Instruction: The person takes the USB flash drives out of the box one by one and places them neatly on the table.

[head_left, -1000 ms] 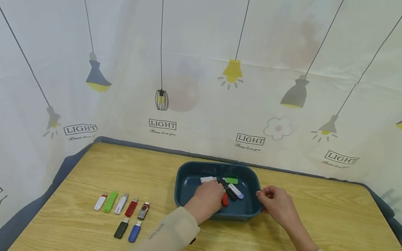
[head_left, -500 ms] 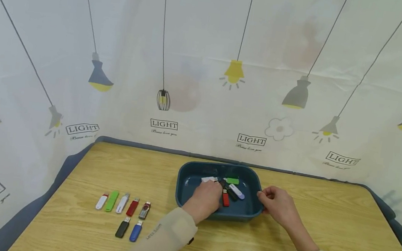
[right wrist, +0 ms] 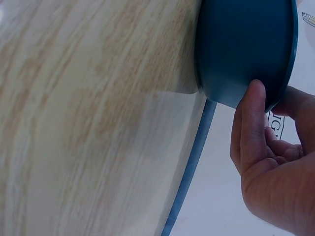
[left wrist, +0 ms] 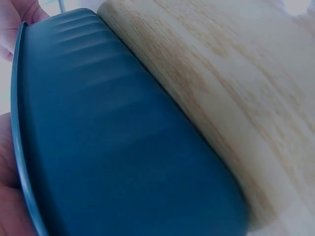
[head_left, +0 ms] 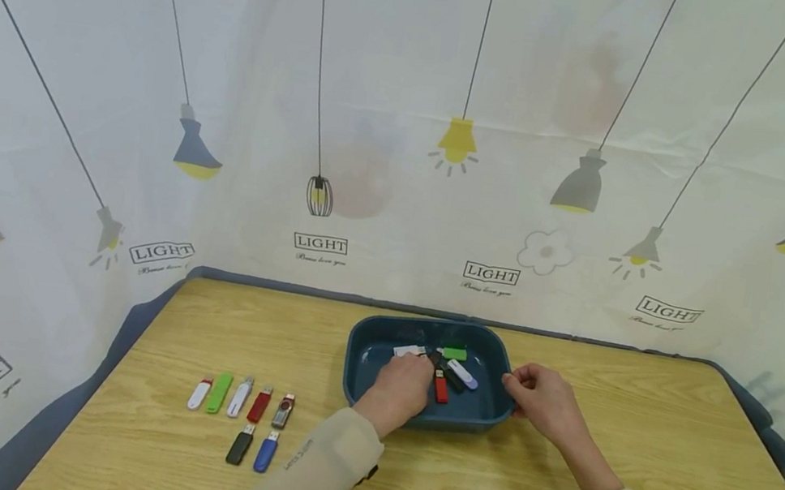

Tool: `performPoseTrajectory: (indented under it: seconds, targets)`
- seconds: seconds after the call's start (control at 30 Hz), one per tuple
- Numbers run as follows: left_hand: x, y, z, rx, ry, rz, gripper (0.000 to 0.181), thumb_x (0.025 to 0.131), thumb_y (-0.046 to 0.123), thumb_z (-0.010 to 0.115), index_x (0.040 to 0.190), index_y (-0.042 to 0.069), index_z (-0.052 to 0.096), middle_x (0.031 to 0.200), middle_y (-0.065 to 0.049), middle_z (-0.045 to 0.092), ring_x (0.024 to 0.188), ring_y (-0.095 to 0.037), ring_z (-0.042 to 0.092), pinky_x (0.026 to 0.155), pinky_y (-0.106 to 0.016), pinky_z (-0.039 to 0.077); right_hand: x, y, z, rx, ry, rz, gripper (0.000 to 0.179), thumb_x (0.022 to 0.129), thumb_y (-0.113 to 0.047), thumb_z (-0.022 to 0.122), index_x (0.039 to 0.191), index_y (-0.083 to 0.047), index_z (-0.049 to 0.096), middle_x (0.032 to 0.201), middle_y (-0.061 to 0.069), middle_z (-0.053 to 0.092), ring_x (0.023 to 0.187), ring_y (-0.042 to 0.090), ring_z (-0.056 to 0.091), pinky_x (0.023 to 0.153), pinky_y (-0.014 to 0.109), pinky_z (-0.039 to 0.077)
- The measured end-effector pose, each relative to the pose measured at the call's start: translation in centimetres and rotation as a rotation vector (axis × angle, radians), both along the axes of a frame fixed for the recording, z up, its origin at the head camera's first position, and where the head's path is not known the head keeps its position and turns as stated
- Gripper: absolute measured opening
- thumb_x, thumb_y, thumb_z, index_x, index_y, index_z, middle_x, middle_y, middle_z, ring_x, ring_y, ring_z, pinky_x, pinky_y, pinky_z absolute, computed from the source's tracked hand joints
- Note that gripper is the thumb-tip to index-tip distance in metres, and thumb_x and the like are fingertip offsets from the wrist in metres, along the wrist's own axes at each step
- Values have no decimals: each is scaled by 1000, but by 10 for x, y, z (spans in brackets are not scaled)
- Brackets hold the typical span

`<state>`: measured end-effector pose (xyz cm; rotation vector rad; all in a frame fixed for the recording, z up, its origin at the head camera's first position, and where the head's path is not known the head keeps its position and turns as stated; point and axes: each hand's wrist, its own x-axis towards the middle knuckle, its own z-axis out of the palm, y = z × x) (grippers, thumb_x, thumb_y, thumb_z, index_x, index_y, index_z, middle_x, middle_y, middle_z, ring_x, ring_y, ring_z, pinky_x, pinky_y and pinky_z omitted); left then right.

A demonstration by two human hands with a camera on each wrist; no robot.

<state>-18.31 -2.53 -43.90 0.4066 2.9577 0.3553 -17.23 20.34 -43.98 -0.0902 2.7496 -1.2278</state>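
Seven sticks (head_left: 240,397) lie toward the left edge of the tabletop (head_left: 650,424) in two rows: five side by side, and nearer the person a black stick (head_left: 239,444) and a blue stick (head_left: 266,452). The bin (head_left: 458,426) stands close to the far edge, about midway along it. Inside I can make out a white stick (head_left: 410,351), a green stick (head_left: 454,354), a lilac-ended stick (head_left: 462,374), a red stick (head_left: 442,388) and some dark, partly covered ones.

The left hand (head_left: 398,389) reaches over the bin's near rim and down among them. Its fingertips are hidden in all three of my views, so I can't tell whether it pinches anything. The right hand (head_left: 541,397) is plain enough: it pinches the rim at the bin's right end, one digit against the outer wall and another beyond the rim.

I read the step in hand as picking among the sticks in the bin while the right hand steadies it. To my mind the next move calls for a sure pinch on a single stick, then a lift high enough to clear the near rim without dragging its neighbours along.
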Motion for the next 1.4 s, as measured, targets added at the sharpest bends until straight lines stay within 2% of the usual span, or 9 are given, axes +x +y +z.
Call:
performPoseTrajectory:
  seconds: [0.2,0.33,0.5,0.67,0.9,1.0,1.13,1.27,1.4]
  targets:
    - [-1,-3,-1,19,4,8,17,91,11,80,105,4,76,95,-10,72,83,-22,67,75,-38,59,0,0,-1,-4,-6,-9,24,103,-21,63,102,3,65,82,7,68,68,22,69,62,33,57]
    - [0,-8,0,37,23,7,11,90,12,80,95,4,74,86,-8,69,76,-20,65,66,-36,57,-1,0,-3,-1,-9,-17,23,102,-21,63,102,2,65,81,6,67,68,22,69,63,32,58]
    - [2,-15,2,69,13,27,12,90,13,81,89,5,72,79,-4,65,68,-17,60,63,-34,54,-1,0,-2,2,-5,-11,23,103,-21,64,102,2,65,80,6,67,67,22,69,62,31,56]
    - [4,-24,8,101,9,36,14,91,14,80,87,5,71,72,-2,61,63,-16,56,58,-31,49,-1,0,-1,-1,-4,-3,25,103,-22,63,102,3,65,81,7,67,68,21,69,61,31,56]
    - [10,-36,22,168,54,30,29,93,15,78,71,9,61,63,0,49,55,-14,44,52,-28,34,-1,0,-2,2,-8,-11,25,103,-22,63,103,3,65,81,7,67,68,21,69,62,31,57]
    - [13,-41,28,199,56,51,21,92,15,79,79,6,66,69,-1,57,59,-14,50,52,-28,41,-1,0,-3,-2,-5,-9,24,103,-21,63,103,3,65,81,7,67,68,21,69,62,31,57]
    - [18,-48,34,208,95,46,14,91,16,80,94,4,73,84,-5,70,72,-17,63,65,-32,55,-1,0,-3,-6,-2,-3,25,103,-21,63,104,4,65,82,7,67,68,22,70,62,31,56]
    - [25,-57,40,212,145,12,14,91,14,81,96,4,74,91,-7,72,83,-19,67,74,-35,57,0,0,-1,-8,-2,1,27,103,-23,63,105,4,65,83,8,68,68,21,70,61,31,56]
    - [30,-69,46,210,134,25,15,92,15,80,99,3,73,93,-7,71,86,-20,66,75,-35,57,-1,0,-2,-3,-3,-3,27,103,-23,63,105,4,65,84,9,68,67,21,70,61,31,56]
